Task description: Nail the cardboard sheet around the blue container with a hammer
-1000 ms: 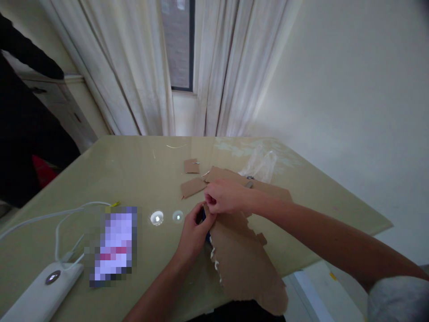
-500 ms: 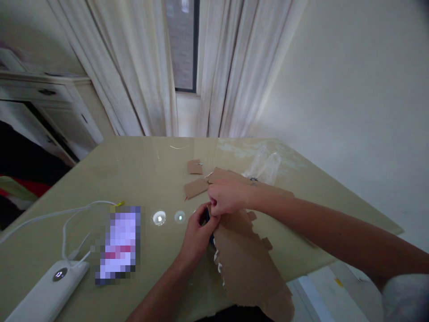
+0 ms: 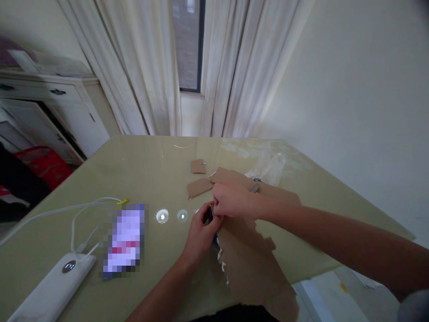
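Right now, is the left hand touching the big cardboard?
Touching: the head view shows the left hand at the far end of the big cardboard, fingers pressed onto it.

Plain brown cardboard sheet (image 3: 256,264)

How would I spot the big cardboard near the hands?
Find the pale table below the curtains. At its near side, the left hand and right hand meet at a big brown cardboard piece. Unlike the small scraps beyond, it has a ragged, white-flecked edge.
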Available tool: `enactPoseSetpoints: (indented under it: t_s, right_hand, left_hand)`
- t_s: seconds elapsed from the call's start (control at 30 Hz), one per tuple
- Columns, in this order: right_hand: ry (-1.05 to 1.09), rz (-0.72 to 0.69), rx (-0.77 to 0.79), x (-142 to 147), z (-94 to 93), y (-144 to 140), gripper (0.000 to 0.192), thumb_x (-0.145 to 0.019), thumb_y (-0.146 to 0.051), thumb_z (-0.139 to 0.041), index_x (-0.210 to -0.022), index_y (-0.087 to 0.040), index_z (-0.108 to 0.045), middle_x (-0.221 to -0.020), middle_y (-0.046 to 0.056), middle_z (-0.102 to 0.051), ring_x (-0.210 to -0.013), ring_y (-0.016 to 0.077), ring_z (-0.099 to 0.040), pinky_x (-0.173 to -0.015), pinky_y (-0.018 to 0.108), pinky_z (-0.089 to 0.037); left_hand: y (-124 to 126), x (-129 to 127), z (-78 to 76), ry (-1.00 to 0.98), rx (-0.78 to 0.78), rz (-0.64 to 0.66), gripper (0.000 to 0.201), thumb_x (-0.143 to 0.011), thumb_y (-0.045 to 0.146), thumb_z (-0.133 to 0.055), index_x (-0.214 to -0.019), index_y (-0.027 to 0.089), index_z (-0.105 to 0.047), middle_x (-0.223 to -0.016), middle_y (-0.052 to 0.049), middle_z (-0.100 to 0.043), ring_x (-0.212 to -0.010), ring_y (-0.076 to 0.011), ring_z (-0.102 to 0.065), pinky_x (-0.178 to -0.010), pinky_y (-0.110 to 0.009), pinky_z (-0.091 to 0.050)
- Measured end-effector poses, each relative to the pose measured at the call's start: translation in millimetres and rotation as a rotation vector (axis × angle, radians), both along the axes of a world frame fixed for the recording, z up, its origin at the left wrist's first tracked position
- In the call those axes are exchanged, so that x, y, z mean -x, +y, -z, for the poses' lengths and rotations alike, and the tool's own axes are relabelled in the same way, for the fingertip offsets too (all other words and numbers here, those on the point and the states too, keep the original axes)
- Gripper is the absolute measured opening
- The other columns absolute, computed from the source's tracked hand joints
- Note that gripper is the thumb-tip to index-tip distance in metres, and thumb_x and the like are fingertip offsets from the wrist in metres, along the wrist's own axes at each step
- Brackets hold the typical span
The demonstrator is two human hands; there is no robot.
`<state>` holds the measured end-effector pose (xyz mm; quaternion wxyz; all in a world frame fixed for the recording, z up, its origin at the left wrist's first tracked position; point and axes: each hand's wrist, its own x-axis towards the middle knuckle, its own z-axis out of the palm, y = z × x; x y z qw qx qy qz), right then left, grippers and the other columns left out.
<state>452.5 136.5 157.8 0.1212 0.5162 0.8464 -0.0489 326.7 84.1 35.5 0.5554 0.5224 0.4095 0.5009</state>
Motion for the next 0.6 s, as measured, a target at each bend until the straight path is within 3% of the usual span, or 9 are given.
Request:
enactPoseSetpoints:
  t_s: [0.3,0.6]
  right_hand:
    - [-0.015,-0.028,0.054,3.2,-3.6,4.4,0.033,-0.078,-0.033,-0.065,-0.09,-0.011,-0.086,-0.086,0.017,-0.081,-0.073,0.0248,-0.071,-0.055,0.032,-0.037]
    - [-0.012,-0.089,0.02,1.4,6.3,11.2,0.035,-0.076,-0.033,-0.067,-0.092,-0.01,-0.087,-0.087,0.018,-0.082,-0.069,0.0234,-0.069,-0.055,0.032,-0.037]
  left_hand:
    - [0.1,1.4,-1.7,-0.025,0.011,0.009,0.03,-0.086,0.035,-0.077,-0.112,0.019,-0.078,-0.111,-0.009,-0.082,-0.105,-0.0285,-0.072,-0.093,-0.037,-0.053]
    - [2.1,-0.3,0.7,-0.058,0.042,0.012,0.034,-0.084,0.038,-0.078,-0.112,0.019,-0.078,-0.112,-0.009,-0.082,-0.104,-0.0281,-0.073,-0.092,-0.036,-0.054]
